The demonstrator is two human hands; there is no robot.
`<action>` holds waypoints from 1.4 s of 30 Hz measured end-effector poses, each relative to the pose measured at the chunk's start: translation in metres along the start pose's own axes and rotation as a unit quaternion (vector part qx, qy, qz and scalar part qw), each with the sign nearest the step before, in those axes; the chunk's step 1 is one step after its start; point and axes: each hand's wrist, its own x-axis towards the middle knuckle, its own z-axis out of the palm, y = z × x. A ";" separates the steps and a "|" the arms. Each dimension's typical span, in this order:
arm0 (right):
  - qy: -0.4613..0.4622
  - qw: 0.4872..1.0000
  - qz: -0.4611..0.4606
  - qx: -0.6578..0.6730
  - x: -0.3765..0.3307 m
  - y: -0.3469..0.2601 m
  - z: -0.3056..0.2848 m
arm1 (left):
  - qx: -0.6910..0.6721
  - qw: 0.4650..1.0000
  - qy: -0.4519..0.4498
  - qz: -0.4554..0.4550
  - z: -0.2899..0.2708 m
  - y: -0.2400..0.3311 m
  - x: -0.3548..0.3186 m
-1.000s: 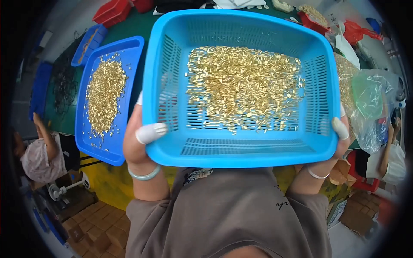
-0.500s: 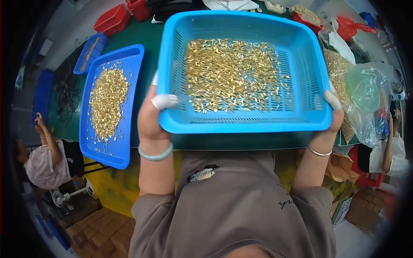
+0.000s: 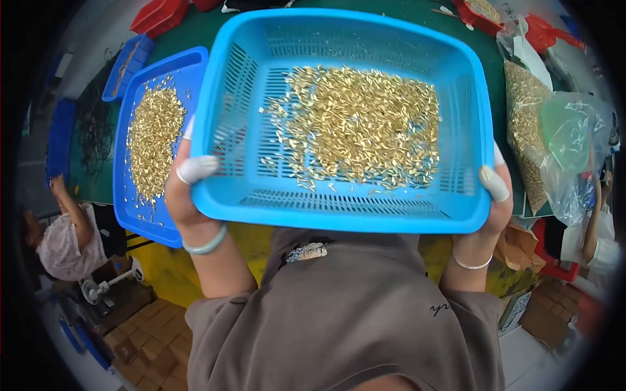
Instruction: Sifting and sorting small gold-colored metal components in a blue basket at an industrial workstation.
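Note:
Between my hands is a light blue slotted plastic basket [image 3: 345, 223], lifted above the green table. Many small gold-coloured metal pieces [image 3: 372, 124] lie across its bottom, mostly toward the middle and right. My left hand [image 3: 186, 186] grips the basket's left end, its covered thumb over the rim. At the right end my right hand [image 3: 499, 195] clasps the rim the same way, with white covers on the digits. The fingers beneath the basket are largely hidden. Just left of the basket, a darker blue tray [image 3: 163, 233] holds a heap of similar gold pieces [image 3: 154, 140].
A clear bag of gold-brown pieces [image 3: 527, 130] rests on the right of the green table [image 3: 505, 111]. A blue bin [image 3: 127, 68] and a red bin [image 3: 158, 17] stand far left. Other people sit at the left [image 3: 72, 241] and right edges. Cartons [image 3: 153, 339] lie below.
The basket has moved left and nearer to me, with its left end lower. The gold pieces inside have slid toward the right. Both hands keep their hold.

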 end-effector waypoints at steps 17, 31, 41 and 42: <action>-0.018 0.804 -0.177 -0.568 -0.009 -0.063 -0.008 | 0.033 0.990 0.027 0.135 -0.008 -0.066 -0.033; -0.570 0.442 -0.175 -0.670 0.033 0.024 0.098 | 0.050 0.992 0.047 0.103 -0.021 -0.069 -0.028; -0.595 0.497 -0.125 -0.619 0.036 0.031 0.103 | 0.035 0.993 0.043 0.103 -0.026 -0.072 -0.031; -0.597 0.495 -0.125 -0.619 0.037 0.031 0.104 | 0.035 0.993 0.043 0.103 -0.027 -0.072 -0.031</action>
